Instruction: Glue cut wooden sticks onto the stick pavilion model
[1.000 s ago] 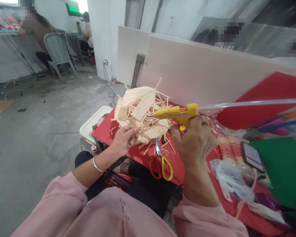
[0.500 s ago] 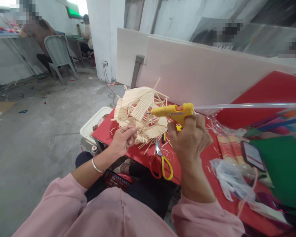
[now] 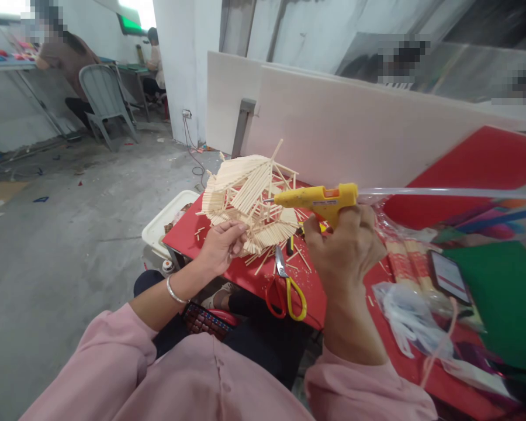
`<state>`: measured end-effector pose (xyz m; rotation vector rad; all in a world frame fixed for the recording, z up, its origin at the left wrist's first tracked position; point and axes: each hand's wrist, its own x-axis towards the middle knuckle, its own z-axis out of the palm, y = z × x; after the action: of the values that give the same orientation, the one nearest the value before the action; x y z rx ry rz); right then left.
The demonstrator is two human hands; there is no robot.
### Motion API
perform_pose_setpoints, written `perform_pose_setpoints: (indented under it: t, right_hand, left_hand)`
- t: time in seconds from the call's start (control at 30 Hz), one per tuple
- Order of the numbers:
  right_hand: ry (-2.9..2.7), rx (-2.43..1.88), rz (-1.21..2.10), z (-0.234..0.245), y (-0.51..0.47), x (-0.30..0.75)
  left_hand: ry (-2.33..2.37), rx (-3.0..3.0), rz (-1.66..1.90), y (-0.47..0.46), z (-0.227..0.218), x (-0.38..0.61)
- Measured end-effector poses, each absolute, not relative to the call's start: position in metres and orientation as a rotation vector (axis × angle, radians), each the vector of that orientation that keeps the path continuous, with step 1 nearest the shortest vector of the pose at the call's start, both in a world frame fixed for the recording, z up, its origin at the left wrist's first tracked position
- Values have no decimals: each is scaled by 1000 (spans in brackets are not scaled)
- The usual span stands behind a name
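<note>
A pale model built of thin wooden sticks (image 3: 249,181), with slanted roof-like panels, stands on the red table (image 3: 241,283). My left hand (image 3: 225,242) is closed in a pinch at the model's front edge; whatever lies between its fingertips is too small to make out. In my right hand (image 3: 348,251) is a yellow glue gun (image 3: 318,200), fingers wrapped round its handle. Its metal nozzle points left, close to the model's right side but apart from my left hand. A long clear glue stick (image 3: 438,192) runs out of its back. Scissors (image 3: 284,286) with red and yellow handles lie below the model.
Loose stick pieces (image 3: 304,257) are scattered over the table. At right lie bundled sticks (image 3: 407,266), a phone (image 3: 450,276), a plastic bag (image 3: 398,316) and a green sheet (image 3: 499,298). White boards (image 3: 355,128) lean behind. A person (image 3: 72,61) sits far left by a chair (image 3: 105,93).
My right hand has drawn the glue gun a little to the right, its nozzle farther from the model's roof panel. My left hand has barely shifted.
</note>
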<state>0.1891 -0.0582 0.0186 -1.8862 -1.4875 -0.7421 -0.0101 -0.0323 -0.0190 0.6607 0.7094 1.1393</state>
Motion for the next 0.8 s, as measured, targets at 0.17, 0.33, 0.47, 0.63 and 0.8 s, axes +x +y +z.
perform_pose_setpoints:
  t: [0.17, 0.33, 0.47, 0.63, 0.8]
  right_hand:
    - [-1455, -1895, -722, 22, -54, 190]
    - [-1407, -1919, -736, 28, -33, 191]
    - [-1389, -1897, -771, 27, -21, 193]
    - [-1411, -1866, -780, 23, -21, 194]
    - [-1413, -1902, -754, 26, -24, 193]
  left_hand:
    - [665, 672, 1128, -26, -17, -6]
    - [636, 664, 1112, -20, -15, -2]
    - [645, 651, 1153, -16, -15, 1]
    - [699, 652, 1168, -13, -12, 4]
    - [734, 662, 1155, -12, -5, 5]
